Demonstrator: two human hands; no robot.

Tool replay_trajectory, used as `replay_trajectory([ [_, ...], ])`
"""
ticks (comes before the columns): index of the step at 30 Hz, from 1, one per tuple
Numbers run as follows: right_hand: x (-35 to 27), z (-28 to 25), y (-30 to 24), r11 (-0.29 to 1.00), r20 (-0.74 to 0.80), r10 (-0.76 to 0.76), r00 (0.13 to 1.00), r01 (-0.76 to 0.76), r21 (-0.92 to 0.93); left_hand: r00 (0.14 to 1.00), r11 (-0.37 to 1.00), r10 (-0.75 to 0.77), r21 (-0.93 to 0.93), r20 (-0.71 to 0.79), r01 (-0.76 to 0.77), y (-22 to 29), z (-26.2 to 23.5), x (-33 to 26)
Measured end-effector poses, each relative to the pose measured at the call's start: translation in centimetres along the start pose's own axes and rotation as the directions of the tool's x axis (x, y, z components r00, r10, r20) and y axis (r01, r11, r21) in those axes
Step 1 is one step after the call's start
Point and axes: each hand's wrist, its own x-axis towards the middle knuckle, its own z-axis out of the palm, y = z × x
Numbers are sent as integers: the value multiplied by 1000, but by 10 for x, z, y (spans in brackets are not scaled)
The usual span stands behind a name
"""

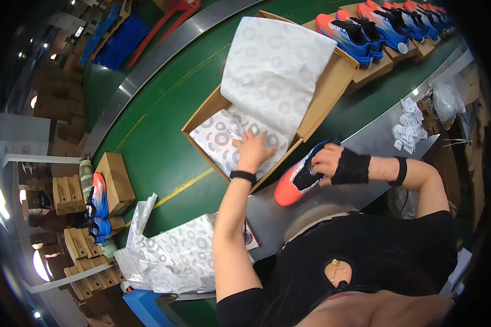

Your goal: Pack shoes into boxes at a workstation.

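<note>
My left hand (252, 150) lies with fingers spread on patterned white tissue paper (215, 136) inside an open cardboard shoebox (330, 90). One flap of that paper stands up and covers much of the box's far part. To the right, my right hand (326, 162), with a black wrist wrap (352, 167), has its fingers curled at the opening of an orange-red and blue running shoe (291, 188). The shoe sits at the metal edge beside the box, toe toward me. What the fingertips grip inside it is partly hidden.
Rows of similar shoes (354, 41) rest on boxes at the far right along the green conveyor belt (153, 122). More patterned tissue paper (174, 253) lies at the near left. Small white packets (410, 126) are heaped at right. A pair of shoes (98, 204) stands by a box at left.
</note>
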Motion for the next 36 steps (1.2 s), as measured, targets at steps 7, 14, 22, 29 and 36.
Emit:
replay_trajectory([
  [7,2,36,9,972,4,88,996,-87,218,986,595,117,-786,-123,-168,46,-20,-99],
  [14,57,-44,-24,952,-289,-234,928,279,126,904,684,-211,-716,-373,-136,70,-31,-149],
  [22,38,-34,8,937,-489,-19,872,186,295,839,-527,-532,-819,111,-226,-14,-29,-45],
  [29,-16,20,60,235,369,522,769,-545,804,786,-437,-11,-710,618,552,3,12,44],
  [36,-9,44,93,356,-149,875,461,-403,843,929,-464,50,-815,367,347,40,-33,20],
])
